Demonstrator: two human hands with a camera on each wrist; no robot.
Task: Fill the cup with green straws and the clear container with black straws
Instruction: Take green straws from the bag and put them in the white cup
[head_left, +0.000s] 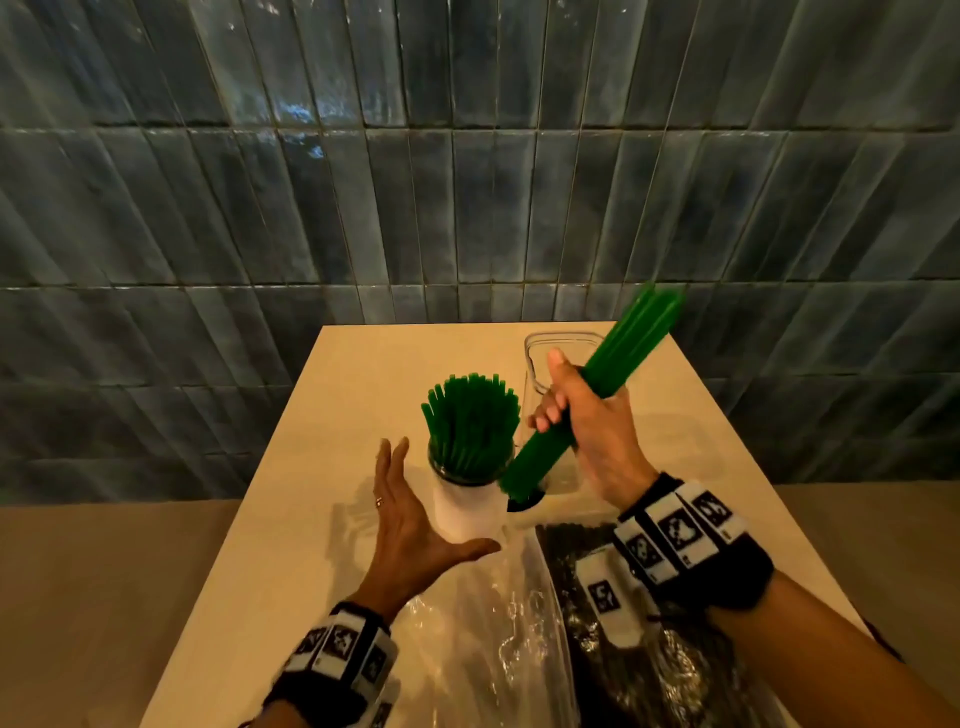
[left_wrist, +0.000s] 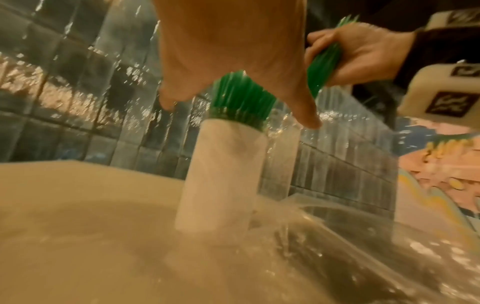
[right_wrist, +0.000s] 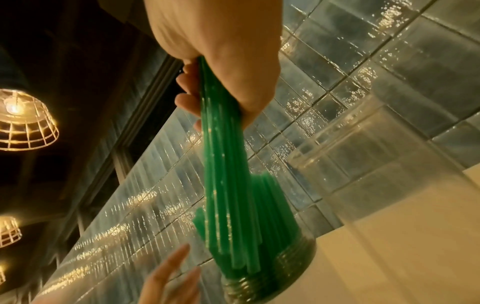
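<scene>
beside the cup (head_left: 465, 506) — left hand (head_left: 410, 514) spread, right hand (head_left: 587, 415) gripping green straws (head_left: 618, 364).

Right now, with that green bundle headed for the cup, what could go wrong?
1. The cup is already packed with green straws; the bundle in the right hand may not fit and could spill.
2. The left hand is open beside the cup, not touching it; a push from the bundle might tip the cup.
3. The clear container stands close behind and could get knocked.
</scene>
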